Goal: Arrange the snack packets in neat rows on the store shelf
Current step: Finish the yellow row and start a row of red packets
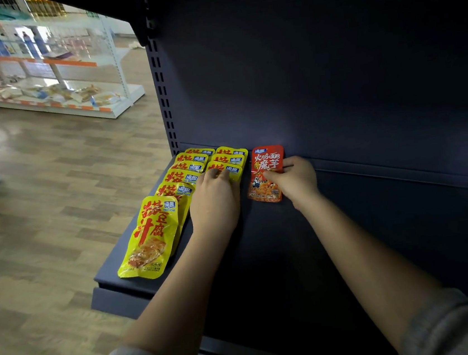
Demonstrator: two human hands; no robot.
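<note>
Grey sleeves (459, 326) reach in; right hand (294, 180) pinches the red packet (267, 173), which should sit square against the shelf's (352, 251) back edge, while left hand (215, 200) presses flat on the yellow packets (226, 160).

glossy plastic snack packets (149, 236), matt metal shelf (348, 222), wood-look floor (40, 199)

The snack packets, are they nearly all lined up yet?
Just started. One full yellow row lies along the shelf's left edge. The left hand touches a shorter second yellow row. The right hand pinches the only red packet. Most shelf space remains.
</note>
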